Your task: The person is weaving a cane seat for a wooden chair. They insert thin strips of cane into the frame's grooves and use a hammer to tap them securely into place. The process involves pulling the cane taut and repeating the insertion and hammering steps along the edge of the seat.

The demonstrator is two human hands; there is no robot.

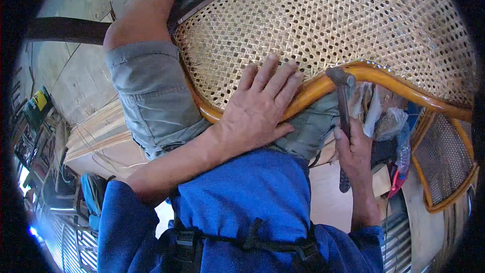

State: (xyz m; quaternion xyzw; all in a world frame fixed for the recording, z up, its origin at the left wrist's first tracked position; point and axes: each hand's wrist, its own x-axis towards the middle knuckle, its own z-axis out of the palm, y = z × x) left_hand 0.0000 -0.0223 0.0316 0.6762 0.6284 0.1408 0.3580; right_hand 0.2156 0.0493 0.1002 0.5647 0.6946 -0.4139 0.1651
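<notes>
A large panel of woven cane (303,15) spreads across the top of the view, edged by a curved, varnished wooden frame (384,77) that rests over my lap. My left hand (260,101) lies flat on the frame and the cane, fingers stretched onto the weave, holding nothing. In my right hand (355,149) is a hammer (344,103), its dark handle gripped partway down. The hammer head stands upright just over the frame's edge; whether it touches the wood I cannot tell. Small shiny studs line the frame near the hammer.
A smaller cane panel with a wooden frame (444,162) is at the right. Plastic bags (394,124) hang beside it. Stacked boards (98,136) lie left of my bent leg (151,91). A dark wooden bar (65,30) crosses the upper left, with clutter along the left rim.
</notes>
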